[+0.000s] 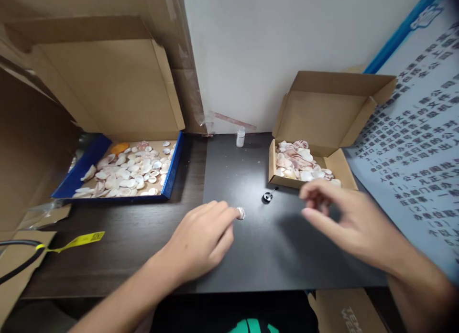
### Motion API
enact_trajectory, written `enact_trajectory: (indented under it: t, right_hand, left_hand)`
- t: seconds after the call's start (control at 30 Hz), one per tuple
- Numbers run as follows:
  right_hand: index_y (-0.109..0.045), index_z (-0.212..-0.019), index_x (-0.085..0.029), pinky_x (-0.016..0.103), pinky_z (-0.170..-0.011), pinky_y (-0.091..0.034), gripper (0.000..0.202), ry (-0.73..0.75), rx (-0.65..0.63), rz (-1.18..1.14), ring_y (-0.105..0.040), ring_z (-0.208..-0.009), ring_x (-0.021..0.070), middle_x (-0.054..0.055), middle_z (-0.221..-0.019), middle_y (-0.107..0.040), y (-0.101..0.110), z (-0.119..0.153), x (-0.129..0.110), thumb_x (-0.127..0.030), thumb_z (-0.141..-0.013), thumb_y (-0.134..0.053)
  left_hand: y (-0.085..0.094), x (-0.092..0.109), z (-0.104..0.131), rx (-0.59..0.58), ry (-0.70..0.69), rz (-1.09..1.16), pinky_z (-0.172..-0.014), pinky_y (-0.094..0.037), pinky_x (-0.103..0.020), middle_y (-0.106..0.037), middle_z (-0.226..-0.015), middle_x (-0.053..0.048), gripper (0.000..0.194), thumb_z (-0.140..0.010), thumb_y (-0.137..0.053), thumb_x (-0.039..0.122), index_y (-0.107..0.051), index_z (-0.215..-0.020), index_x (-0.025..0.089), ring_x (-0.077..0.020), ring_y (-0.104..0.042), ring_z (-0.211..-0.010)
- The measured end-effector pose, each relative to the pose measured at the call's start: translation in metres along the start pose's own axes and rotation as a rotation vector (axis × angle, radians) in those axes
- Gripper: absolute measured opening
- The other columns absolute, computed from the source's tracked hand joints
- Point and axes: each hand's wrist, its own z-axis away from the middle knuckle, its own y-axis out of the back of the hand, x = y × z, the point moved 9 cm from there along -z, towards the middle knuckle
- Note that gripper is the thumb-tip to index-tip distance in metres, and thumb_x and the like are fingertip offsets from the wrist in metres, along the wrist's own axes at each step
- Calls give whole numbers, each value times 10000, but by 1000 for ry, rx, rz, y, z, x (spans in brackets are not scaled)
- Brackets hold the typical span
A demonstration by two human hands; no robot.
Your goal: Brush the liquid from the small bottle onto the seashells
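Observation:
My left hand (202, 240) rests low over the dark mat, fingers curled, with the index fingertip on a small pale, ridged shell (241, 213) that it holds against the mat. The thumb lies apart from the shell. Over the mat's right side hovers my right hand (340, 220), slightly blurred. Its thumb and index finger are apart with nothing visible between them, and the other fingers are curled in. Between the hands, a small black round thing (267, 197) with a shiny stem lies on the mat; its kind is unclear. A small whitish bottle (240, 137) stands near the wall.
An open blue-sided box (174, 163) of shells stands at left, and a smaller cardboard box (287, 181) of shells at right. Both lids lean back. A black cable (21, 263) with a yellow tag (81, 241) reaches in at left. A printed sheet (423, 127) covers the right side.

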Motion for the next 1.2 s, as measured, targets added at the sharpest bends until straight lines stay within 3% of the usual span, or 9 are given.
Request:
enact_trajectory:
  t: [0.1,0.2,0.37,0.47,0.6,0.77,0.9,1.07,1.2]
  right_hand:
    - [-585,-1055,-235,272,-517,-434,300,-43,-134,48,-591,-607,148,16,-796,-647,-33,-14,3,-434,-839,-646]
    - [-564,-1106,-231,284,-539,-412,410,-46,-131,140,-621,-633,174,8,-789,-652,-51,-27,3,-522,-828,-646]
    - [-612,-1059,-237,274,-559,-385,256,7,-97,169,-620,-627,175,-10,-705,-643,-65,-38,-7,-400,-863,-633]
    - [-638,-1003,-247,262,-562,-374,152,11,-113,153,-608,-612,158,-23,-682,-635,-68,-39,-10,-336,-882,-613]
    - [-641,-1025,-241,259,-571,-380,167,28,-102,93,-568,-597,146,-21,-694,-627,-60,-47,-20,-330,-887,-611]
    - [-642,-1007,-212,257,-617,-414,169,185,-58,-79,-541,-649,137,9,-783,-604,-55,-66,-52,-201,-845,-595]
    - [-655,-985,-198,245,-590,-419,174,207,-21,-237,-494,-608,119,-10,-732,-500,-66,-75,-56,-167,-832,-577]
    - [-641,-1140,-204,265,-649,-456,241,227,-86,-283,-520,-687,135,23,-831,-493,-83,-70,-44,-228,-922,-539]
    - [-647,-1147,-206,272,-656,-461,238,231,-129,-302,-547,-728,140,68,-996,-585,-85,-70,-38,-263,-939,-545]
  left_hand:
    - [-15,-10,-18,-87,63,-55,-799,-466,-371,-620,-979,-51,228,-951,-477,316,-544,-1136,202,-217,-582,-895]
    - [-24,-11,-31,-151,77,-139,-793,-454,-384,-601,-999,-67,219,-940,-486,354,-542,-1067,184,-241,-569,-912]
    - [-24,-10,-35,-186,69,-141,-724,-438,-336,-571,-986,-60,130,-955,-445,288,-522,-961,183,-208,-551,-852]
    - [-22,-12,-33,-154,60,-20,-737,-433,-326,-566,-996,-52,89,-931,-482,268,-500,-970,190,-198,-547,-859]
    - [-23,-18,-34,-121,67,205,-731,-407,-306,-580,-917,-22,62,-909,-505,224,-488,-962,197,-172,-533,-812]
    - [-19,-49,-55,-5,193,767,-675,-394,-248,-527,-804,17,150,-892,-567,305,-494,-946,185,-115,-483,-708]
    - [-18,-77,-68,46,311,1134,-697,-410,-241,-553,-826,6,328,-778,-715,349,-521,-963,161,-103,-521,-729]
    - [-13,-86,-63,60,343,1212,-682,-434,-249,-581,-790,-2,316,-748,-755,335,-555,-900,143,-106,-546,-712]
    - [-11,-93,-60,84,368,1162,-679,-435,-248,-591,-746,5,297,-752,-755,343,-563,-855,141,-101,-546,-688]
